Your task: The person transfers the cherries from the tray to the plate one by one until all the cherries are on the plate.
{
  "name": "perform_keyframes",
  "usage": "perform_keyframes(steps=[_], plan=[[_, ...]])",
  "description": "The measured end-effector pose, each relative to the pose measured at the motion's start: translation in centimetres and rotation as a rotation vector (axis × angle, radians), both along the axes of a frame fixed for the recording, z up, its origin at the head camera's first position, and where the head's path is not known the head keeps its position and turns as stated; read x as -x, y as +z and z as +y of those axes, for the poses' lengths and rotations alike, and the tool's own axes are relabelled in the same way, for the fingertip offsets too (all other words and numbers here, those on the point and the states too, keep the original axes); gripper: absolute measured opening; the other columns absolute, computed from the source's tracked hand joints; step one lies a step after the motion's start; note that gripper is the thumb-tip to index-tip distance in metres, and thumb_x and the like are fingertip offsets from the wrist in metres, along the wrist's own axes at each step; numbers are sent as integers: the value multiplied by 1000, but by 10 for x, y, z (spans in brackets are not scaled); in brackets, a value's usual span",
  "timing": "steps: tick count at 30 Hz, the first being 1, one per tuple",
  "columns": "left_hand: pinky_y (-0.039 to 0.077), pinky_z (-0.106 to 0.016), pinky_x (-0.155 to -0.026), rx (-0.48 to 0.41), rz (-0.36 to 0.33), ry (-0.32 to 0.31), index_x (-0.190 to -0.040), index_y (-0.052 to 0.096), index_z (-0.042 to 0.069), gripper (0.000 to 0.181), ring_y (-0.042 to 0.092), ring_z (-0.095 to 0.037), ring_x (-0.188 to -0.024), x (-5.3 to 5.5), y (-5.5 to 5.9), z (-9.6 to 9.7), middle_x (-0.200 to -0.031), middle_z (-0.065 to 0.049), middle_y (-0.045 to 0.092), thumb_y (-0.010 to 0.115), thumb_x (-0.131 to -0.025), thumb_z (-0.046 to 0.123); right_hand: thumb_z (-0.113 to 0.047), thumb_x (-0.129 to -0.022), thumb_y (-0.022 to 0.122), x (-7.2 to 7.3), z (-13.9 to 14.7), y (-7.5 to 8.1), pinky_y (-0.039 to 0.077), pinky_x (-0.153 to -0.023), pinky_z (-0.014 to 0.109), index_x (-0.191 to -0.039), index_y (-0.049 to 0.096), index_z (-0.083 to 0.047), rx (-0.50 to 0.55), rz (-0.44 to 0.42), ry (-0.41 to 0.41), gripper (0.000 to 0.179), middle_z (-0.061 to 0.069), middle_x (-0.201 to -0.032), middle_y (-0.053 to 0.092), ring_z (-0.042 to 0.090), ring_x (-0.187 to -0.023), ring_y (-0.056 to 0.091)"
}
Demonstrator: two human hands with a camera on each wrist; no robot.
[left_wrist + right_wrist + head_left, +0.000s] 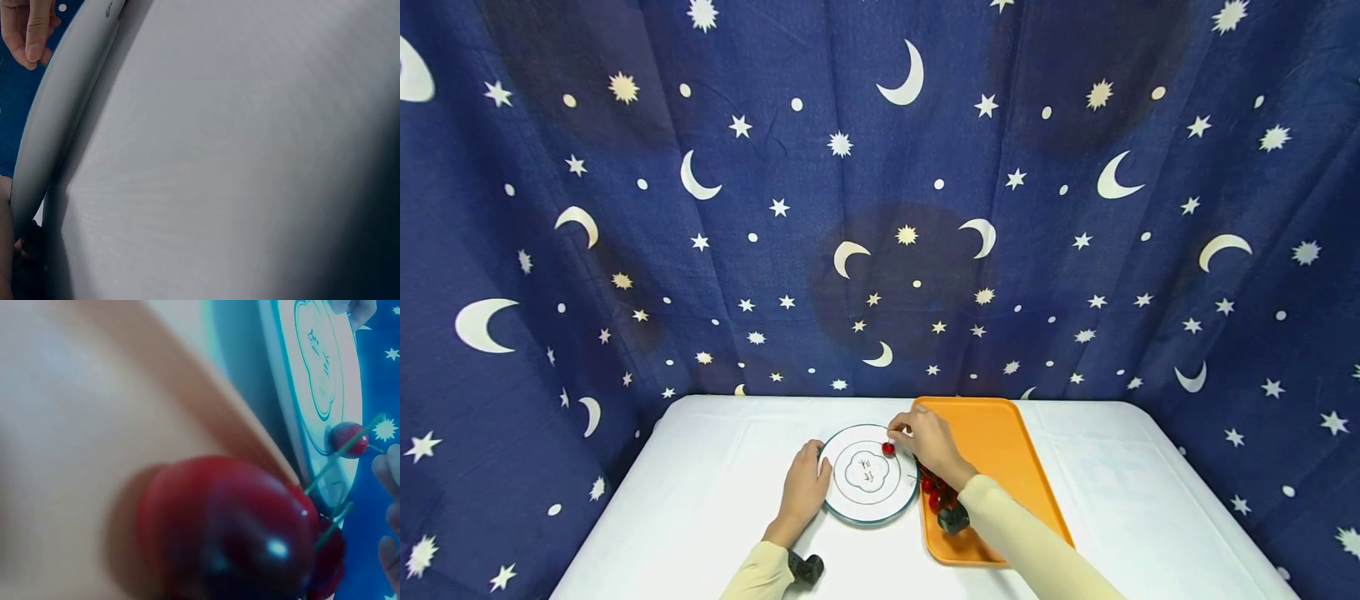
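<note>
Around the plate's (871, 505) rim, the left hand (805, 483) has its thumb and fingers slightly parted to hold it, while the right hand's (922, 442) nearly closed fingertips pinch a cherry (888, 449) by its stem, just below them over the plate, and right of these fingers more cherries (935, 501) lie on an orange tray (1017, 467).

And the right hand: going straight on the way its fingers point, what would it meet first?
Probably the small, round, red cherry that the right hand pinches by its stem, then the round, white, teal-rimmed plate. Whether cherry and plate already touch is hard to judge.
</note>
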State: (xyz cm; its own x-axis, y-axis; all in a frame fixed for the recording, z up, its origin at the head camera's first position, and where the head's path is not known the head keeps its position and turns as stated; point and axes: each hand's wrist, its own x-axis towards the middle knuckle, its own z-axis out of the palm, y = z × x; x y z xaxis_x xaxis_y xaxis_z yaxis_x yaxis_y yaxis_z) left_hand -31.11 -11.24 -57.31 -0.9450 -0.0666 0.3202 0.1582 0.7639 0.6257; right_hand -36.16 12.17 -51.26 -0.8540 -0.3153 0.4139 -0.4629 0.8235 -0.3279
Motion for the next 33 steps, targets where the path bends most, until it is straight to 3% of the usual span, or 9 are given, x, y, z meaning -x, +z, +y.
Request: perform_keyframes(steps=[9, 23, 28, 33], plan=[[55, -52, -102, 0, 6, -4, -122, 60, -4, 27, 67, -38, -114, 0, 0, 0, -117, -21, 68, 56, -99, 10, -21, -90, 79, -5, -1, -4, 47, -63, 19, -94, 81, -23, 6, -71, 31, 5, -6, -84, 69, 6, -76, 58], [55, -50, -102, 20, 15, 6, -122, 60, -3, 27, 67, -36, -113, 1, -2, 0, -116, -20, 68, 55, -99, 10, -18, -92, 77, 1, 13, -6, 50, -67, 23, -104, 77, -20, 8, -134, 24, 12, -3, -89, 69, 7, -79, 58], [56, -48, -102, 42, 4, 16, -123, 60, -3, 27, 68, -34, -114, 0, -1, -1, -117, -18, 69, 55, -100, 11, -18, -94, 74, 4, 21, -4, 58, -80, 31, -106, 75, -19, 19, -128, 45, 12, -1, -101, 73, 13, -93, 66], [56, -49, -101, 33, 9, 20, -122, 60, -3, 27, 68, -35, -113, 0, 0, 0, -116, -19, 69, 55, -99, 10, -16, -96, 71, 4, 32, 1, 59, -93, 44, -108, 74, -17, 7, -76, 134, 12, 2, -111, 74, 23, -110, 65]])
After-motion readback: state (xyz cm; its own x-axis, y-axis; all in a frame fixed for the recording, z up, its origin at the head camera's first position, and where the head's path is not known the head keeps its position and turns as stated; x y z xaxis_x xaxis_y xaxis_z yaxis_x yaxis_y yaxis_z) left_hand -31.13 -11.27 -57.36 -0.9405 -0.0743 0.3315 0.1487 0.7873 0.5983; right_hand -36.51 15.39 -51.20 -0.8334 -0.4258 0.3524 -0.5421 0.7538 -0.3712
